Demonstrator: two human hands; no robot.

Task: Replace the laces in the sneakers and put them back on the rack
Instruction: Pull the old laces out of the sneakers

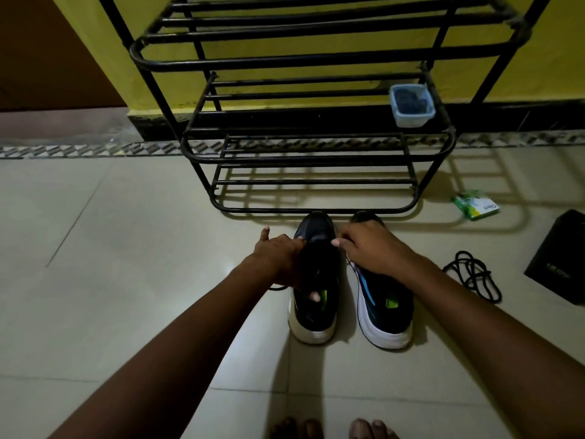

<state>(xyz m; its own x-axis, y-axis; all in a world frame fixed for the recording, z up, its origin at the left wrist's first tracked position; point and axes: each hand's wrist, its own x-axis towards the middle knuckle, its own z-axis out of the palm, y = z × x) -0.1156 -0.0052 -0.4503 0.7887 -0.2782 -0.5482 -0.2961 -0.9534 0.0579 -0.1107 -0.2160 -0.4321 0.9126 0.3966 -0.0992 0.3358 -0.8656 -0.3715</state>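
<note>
Fingers (291,242) of the left hand (278,258) curl round a navy white-soled sneaker (313,327) — right hand (373,251) curled, its hold unclear.
At three o'clock lies a black coiled lace (474,277).

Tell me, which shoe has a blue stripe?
The right sneaker, nearest the loose black lace. The left sneaker looks plain dark above its white sole.

Bare left forearm (190,327) and right forearm (474,312) run to an unadorned left hand (278,255) and right hand (373,248); bare toes (332,429) behind them.
</note>
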